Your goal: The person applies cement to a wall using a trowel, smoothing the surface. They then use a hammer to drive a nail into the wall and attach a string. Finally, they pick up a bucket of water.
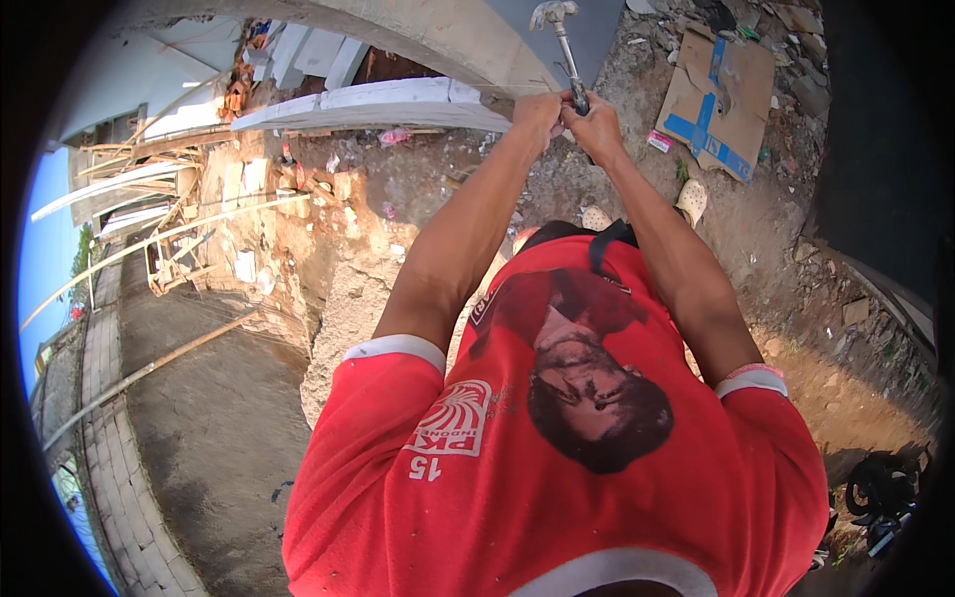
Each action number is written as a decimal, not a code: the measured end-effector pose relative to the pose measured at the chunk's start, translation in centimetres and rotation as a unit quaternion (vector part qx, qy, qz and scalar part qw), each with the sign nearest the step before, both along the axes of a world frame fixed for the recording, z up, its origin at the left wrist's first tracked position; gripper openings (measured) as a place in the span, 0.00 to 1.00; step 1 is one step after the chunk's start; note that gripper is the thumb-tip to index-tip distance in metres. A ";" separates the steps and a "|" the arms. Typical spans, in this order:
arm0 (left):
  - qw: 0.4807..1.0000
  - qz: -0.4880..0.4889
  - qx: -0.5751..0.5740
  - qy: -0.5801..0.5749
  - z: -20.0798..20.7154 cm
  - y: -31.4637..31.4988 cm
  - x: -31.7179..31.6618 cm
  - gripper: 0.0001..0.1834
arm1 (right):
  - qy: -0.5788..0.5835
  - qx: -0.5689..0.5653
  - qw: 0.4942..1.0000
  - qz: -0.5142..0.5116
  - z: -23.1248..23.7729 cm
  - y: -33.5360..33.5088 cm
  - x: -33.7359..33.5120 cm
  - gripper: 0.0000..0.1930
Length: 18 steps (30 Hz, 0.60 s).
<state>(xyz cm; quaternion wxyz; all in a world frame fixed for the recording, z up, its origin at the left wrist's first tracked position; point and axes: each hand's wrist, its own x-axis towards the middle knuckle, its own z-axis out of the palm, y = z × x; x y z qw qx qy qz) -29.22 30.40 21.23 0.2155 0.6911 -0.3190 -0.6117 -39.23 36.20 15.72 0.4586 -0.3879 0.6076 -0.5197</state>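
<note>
My right hand [595, 129] is wrapped round the dark grip of a claw hammer [567, 52]. Its metal head points away from me, up against the grey wall surface at the top of the view. Right beside it, touching or nearly so, my left hand [538, 114] is closed with the fingers drawn together. What those fingers pinch, if anything, is too small to make out. Both hands are at the lower corner of a concrete beam [487, 45], and a thin line like a string or wire runs close to the left hand.
A flattened cardboard box [741, 90] with blue tape lies on the rubble-strewn ground at right. White-edged boards or slabs [373, 106] stand at upper left. Wooden poles [159, 239] and scrap timber lean at left, near a block wall [124, 478]. A dark panel [875, 169] borders the right side.
</note>
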 end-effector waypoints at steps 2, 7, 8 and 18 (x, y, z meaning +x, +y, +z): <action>1.000 -0.007 -0.008 -0.002 -0.5 -0.5 0.1 0.10 | 0.014 0.023 1.000 -0.004 0.6 -0.4 0.0 0.15; 0.988 0.048 -0.052 0.134 -3.6 -1.6 1.5 0.11 | -0.018 0.018 0.998 -0.055 1.5 -1.3 0.5 0.13; 0.983 0.042 -0.069 0.163 -4.2 -1.9 2.0 0.10 | 0.005 0.004 0.998 -0.070 1.5 -1.4 0.6 0.13; 0.944 0.142 -0.103 0.280 -5.0 -1.8 1.8 0.09 | -0.043 0.020 0.994 -0.101 -0.1 -1.1 2.1 0.12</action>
